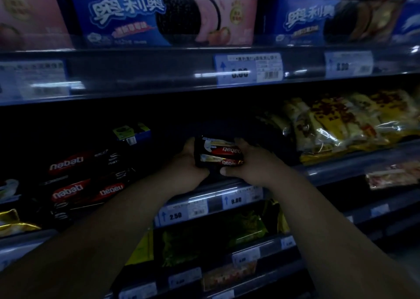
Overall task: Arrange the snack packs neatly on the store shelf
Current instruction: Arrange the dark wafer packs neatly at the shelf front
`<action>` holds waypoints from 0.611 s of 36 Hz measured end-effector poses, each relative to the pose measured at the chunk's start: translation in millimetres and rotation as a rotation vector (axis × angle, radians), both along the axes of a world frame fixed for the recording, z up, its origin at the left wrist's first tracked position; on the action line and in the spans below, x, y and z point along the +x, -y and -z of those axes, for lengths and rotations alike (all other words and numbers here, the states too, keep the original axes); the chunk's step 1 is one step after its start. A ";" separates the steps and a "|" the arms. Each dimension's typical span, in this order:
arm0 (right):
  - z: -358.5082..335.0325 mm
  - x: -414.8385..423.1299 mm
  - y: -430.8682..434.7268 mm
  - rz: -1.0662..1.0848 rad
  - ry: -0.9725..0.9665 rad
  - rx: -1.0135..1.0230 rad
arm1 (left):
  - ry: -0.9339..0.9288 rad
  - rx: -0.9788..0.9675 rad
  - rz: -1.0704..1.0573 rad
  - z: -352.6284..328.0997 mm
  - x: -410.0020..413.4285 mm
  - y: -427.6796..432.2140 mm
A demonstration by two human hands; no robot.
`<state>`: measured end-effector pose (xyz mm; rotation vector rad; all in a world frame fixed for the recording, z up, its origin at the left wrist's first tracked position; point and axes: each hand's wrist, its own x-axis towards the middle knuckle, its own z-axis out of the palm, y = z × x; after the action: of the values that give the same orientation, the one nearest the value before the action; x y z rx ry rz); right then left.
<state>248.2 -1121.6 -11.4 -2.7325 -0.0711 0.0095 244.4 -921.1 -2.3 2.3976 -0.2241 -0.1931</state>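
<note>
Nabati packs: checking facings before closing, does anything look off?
Yes. The two packs held between left hand and right hand show upside-down logos; so does one pack in the left stack, beside upright ones.

one left hand (188, 162), one right hand (252, 164), two snack packs (219, 154) between them, at least three shelved packs (75, 185) at left.

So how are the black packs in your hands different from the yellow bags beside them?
The Nabati packs are black with red logos; the yellow bags are yellow and shiny. The Nabati packs are small; the yellow bags look bigger and puffier. The left hand and right hand grip the Nabati packs; the yellow bags lie untouched. Both sit at the same shelf.
</note>
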 end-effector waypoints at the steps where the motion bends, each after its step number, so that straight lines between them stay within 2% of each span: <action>1: 0.9 0.3 0.4 -0.007 0.035 0.054 | -0.002 -0.049 0.022 -0.9 -1.8 2.1; 4: 0.9 -8.0 0.9 -0.020 0.167 0.207 | 0.057 -0.213 0.057 -0.1 -6.1 4.5; 10: -14.6 -50.8 -8.4 -0.004 0.420 0.360 | 0.208 -0.439 0.110 -16.5 -35.4 -6.3; 14: -25.2 -90.0 -40.4 -0.034 0.489 0.488 | 0.295 -0.618 0.077 -30.7 -66.5 -35.6; 16: -28.0 -109.4 -64.9 -0.063 0.492 0.535 | 0.232 -0.816 0.007 -35.5 -82.4 -52.8; 18: -31.3 -128.7 -90.6 -0.111 0.452 0.573 | 0.174 -0.936 -0.097 -39.1 -95.1 -71.2; 20: -35.3 -145.9 -112.6 -0.201 0.358 0.561 | 0.186 -0.976 -0.190 -43.8 -104.0 -92.9; 22: -40.9 -158.1 -129.3 -0.298 0.240 0.486 | 0.233 -0.935 -0.265 -49.9 -111.0 -119.8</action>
<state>90.2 -992.3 29.5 -2.2035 -0.4817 -0.2215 133.4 -801.3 47.6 1.4866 -0.0688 0.2694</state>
